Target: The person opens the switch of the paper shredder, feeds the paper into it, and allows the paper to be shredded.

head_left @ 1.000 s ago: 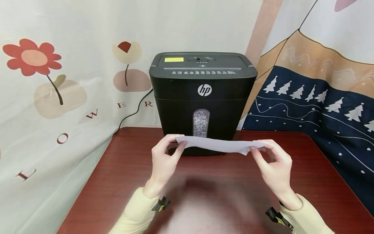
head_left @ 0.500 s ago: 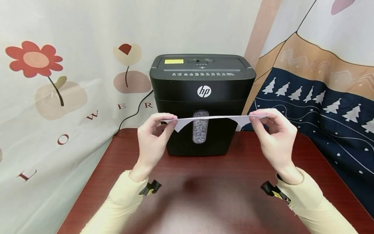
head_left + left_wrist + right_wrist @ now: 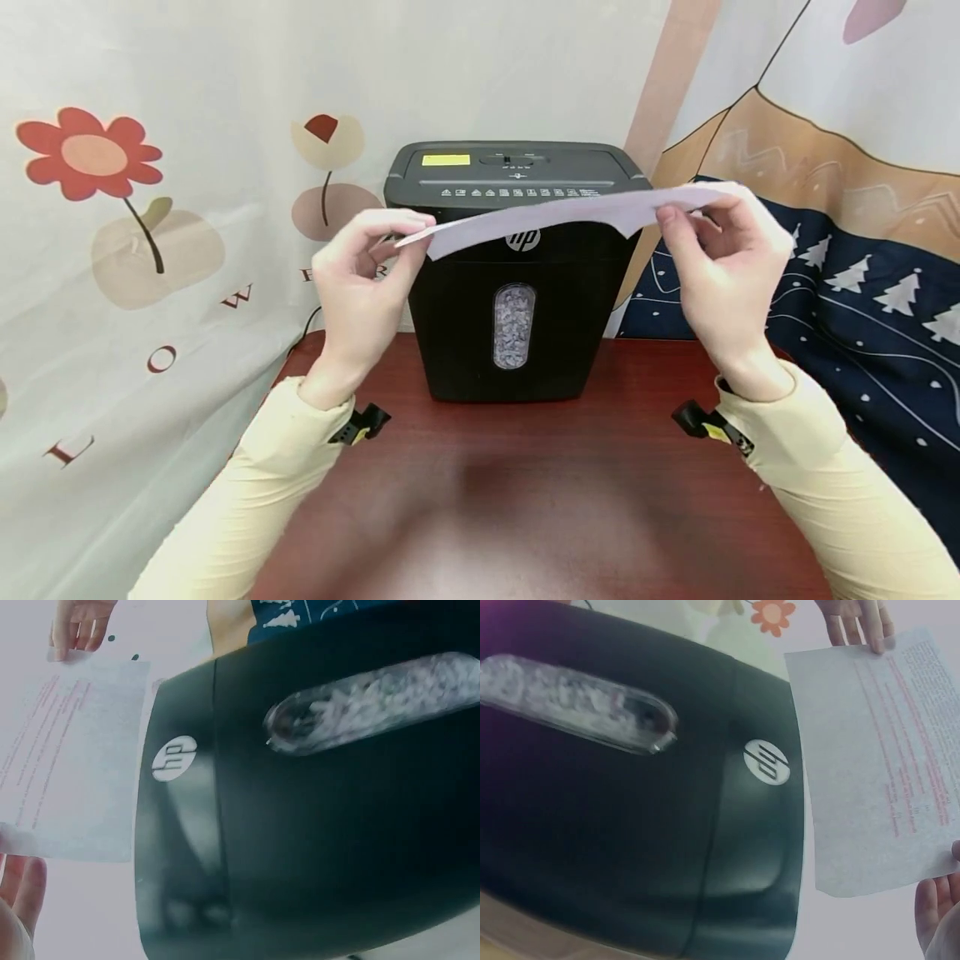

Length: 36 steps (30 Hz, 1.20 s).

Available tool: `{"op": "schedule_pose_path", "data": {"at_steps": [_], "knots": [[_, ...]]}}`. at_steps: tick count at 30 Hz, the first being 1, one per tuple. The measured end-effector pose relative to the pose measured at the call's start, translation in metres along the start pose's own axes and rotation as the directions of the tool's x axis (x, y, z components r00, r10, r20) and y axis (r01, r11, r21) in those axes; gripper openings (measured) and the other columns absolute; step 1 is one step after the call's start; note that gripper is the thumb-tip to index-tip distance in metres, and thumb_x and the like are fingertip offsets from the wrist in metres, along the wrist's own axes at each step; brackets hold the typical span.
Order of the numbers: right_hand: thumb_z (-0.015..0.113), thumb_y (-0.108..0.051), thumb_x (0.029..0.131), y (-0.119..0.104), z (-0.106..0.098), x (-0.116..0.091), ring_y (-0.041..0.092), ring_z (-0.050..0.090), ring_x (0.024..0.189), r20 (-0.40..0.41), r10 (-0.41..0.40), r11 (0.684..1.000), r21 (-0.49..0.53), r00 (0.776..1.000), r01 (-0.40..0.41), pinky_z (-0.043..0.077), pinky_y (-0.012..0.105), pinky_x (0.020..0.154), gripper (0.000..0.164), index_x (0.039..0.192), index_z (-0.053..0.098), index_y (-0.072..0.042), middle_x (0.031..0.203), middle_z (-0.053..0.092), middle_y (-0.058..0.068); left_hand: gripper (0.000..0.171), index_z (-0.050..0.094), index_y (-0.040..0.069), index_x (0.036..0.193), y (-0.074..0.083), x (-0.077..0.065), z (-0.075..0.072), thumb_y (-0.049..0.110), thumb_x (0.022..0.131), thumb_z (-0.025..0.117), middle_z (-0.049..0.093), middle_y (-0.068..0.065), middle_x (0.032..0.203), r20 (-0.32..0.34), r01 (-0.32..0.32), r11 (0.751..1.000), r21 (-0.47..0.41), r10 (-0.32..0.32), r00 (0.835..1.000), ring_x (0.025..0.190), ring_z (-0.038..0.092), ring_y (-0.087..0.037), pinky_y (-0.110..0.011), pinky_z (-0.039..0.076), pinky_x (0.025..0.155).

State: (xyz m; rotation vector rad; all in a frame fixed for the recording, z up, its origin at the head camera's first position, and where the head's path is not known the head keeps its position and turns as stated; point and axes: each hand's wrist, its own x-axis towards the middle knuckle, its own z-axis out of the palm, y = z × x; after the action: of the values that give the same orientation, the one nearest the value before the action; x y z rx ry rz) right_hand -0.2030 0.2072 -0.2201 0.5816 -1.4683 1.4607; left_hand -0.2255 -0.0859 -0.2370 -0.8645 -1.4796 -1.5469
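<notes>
A sheet of paper (image 3: 540,215) is stretched between both hands, seen nearly edge-on in the head view. My left hand (image 3: 363,283) pinches its left edge between thumb and fingers. At the other edge, my right hand (image 3: 738,271) pinches it, a little higher than the left. In the right wrist view the paper (image 3: 877,765) shows red and dark printed lines. Just beyond the sheet stands a black HP paper shredder (image 3: 465,325); the paper overlaps its upper front and partly covers the logo in the head view.
The shredder's window (image 3: 514,325) shows shredded paper inside. A dark red table (image 3: 540,483) carries the shredder. Behind it hang a white flowered cloth (image 3: 225,67) and a navy cloth with trees (image 3: 862,333). A black cord (image 3: 307,325) runs at the left.
Both hands have risen with the paper, from low in front of the shredder to the level of its upper front. They have also spread somewhat apart.
</notes>
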Motion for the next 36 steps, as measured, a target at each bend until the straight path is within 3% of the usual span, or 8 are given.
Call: {"op": "schedule_pose_path", "data": {"at_steps": [5, 11, 17, 21, 23, 26, 31, 36], "knots": [[0.073, 0.007, 0.088, -0.001, 0.011, 0.022, 0.013, 0.071, 0.085, -0.031, 0.005, 0.999, 0.037, 1.0, -0.004, 0.061, 0.018, 0.084, 0.014, 0.098, 0.077, -0.001, 0.094, 0.077, 0.0, 0.003, 0.074, -0.006, 0.093, 0.003, 0.023, 0.003, -0.005, 0.091, 0.073, 0.076, 0.016, 0.098, -0.014, 0.001, 1.0, 0.007, -0.001, 1.0, 0.092, 0.075, -0.008, -0.026, 0.063, 0.086], [0.069, 0.005, 0.089, 0.003, 0.024, 0.039, 0.013, 0.068, 0.088, -0.028, 0.029, 0.997, 0.072, 0.999, -0.027, 0.062, 0.018, 0.084, 0.013, 0.095, 0.076, -0.005, 0.094, 0.073, -0.002, 0.009, 0.076, 0.005, 0.099, -0.004, 0.043, 0.002, -0.001, 0.093, 0.073, 0.073, 0.014, 0.101, -0.021, 0.016, 1.0, 0.019, -0.016, 1.0, 0.092, 0.071, -0.012, -0.023, 0.062, 0.081], [0.071, 0.0, 0.091, 0.017, 0.028, 0.055, 0.013, 0.066, 0.089, 0.009, 0.02, 1.0, 0.001, 1.0, -0.02, 0.059, 0.017, 0.082, 0.012, 0.095, 0.076, -0.01, 0.095, 0.072, -0.007, 0.013, 0.075, 0.012, 0.101, -0.015, 0.06, 0.003, 0.001, 0.094, 0.074, 0.068, 0.013, 0.099, -0.028, 0.011, 0.999, 0.036, -0.01, 1.0, 0.094, 0.072, -0.012, -0.022, 0.062, 0.08], [0.071, -0.005, 0.094, 0.026, 0.031, 0.066, 0.01, 0.068, 0.088, 0.041, -0.009, 0.997, -0.074, 0.999, 0.012, 0.06, 0.019, 0.083, 0.01, 0.097, 0.076, -0.013, 0.095, 0.07, -0.013, 0.009, 0.073, 0.008, 0.099, -0.02, 0.07, 0.006, 0.001, 0.094, 0.074, 0.066, 0.016, 0.097, -0.052, 0.02, 0.999, 0.046, -0.018, 0.998, 0.093, 0.073, -0.013, -0.024, 0.063, 0.081], [0.071, -0.007, 0.095, 0.029, 0.032, 0.072, 0.009, 0.069, 0.089, 0.051, -0.005, 0.994, -0.109, 0.999, 0.01, 0.06, 0.019, 0.085, 0.009, 0.098, 0.075, -0.014, 0.094, 0.07, -0.015, 0.007, 0.072, 0.005, 0.1, -0.023, 0.074, 0.008, 0.002, 0.094, 0.075, 0.066, 0.016, 0.097, -0.064, 0.033, 0.998, 0.057, -0.03, 0.998, 0.093, 0.073, -0.012, -0.024, 0.062, 0.081], [0.072, -0.006, 0.094, 0.031, 0.035, 0.079, 0.008, 0.069, 0.087, 0.031, 0.065, 0.991, -0.117, 0.997, -0.061, 0.059, 0.017, 0.083, 0.009, 0.097, 0.075, -0.014, 0.091, 0.07, -0.013, 0.01, 0.072, 0.001, 0.103, -0.025, 0.08, 0.01, 0.004, 0.094, 0.075, 0.067, 0.014, 0.097, -0.079, 0.073, 0.995, 0.069, -0.067, 0.995, 0.093, 0.072, -0.01, -0.023, 0.061, 0.081], [0.072, -0.003, 0.091, 0.033, 0.038, 0.086, 0.01, 0.066, 0.086, 0.003, 0.148, 0.987, -0.069, 0.989, -0.147, 0.058, 0.016, 0.082, 0.014, 0.095, 0.071, -0.016, 0.089, 0.069, -0.007, 0.012, 0.072, 0.008, 0.104, -0.027, 0.089, 0.014, 0.004, 0.093, 0.076, 0.067, 0.008, 0.098, -0.107, 0.172, 0.983, 0.07, -0.164, 0.981, 0.093, 0.07, -0.01, -0.018, 0.059, 0.079], [0.072, -0.001, 0.091, 0.038, 0.04, 0.088, 0.011, 0.067, 0.086, -0.016, 0.163, 0.986, -0.02, 0.986, -0.163, 0.058, 0.015, 0.081, 0.017, 0.094, 0.065, -0.016, 0.088, 0.069, -0.004, 0.018, 0.07, 0.011, 0.111, -0.032, 0.094, 0.016, 0.006, 0.094, 0.075, 0.065, 0.008, 0.097, -0.11, 0.205, 0.973, 0.102, -0.194, 0.975, 0.092, 0.069, -0.008, -0.018, 0.057, 0.076]]}}
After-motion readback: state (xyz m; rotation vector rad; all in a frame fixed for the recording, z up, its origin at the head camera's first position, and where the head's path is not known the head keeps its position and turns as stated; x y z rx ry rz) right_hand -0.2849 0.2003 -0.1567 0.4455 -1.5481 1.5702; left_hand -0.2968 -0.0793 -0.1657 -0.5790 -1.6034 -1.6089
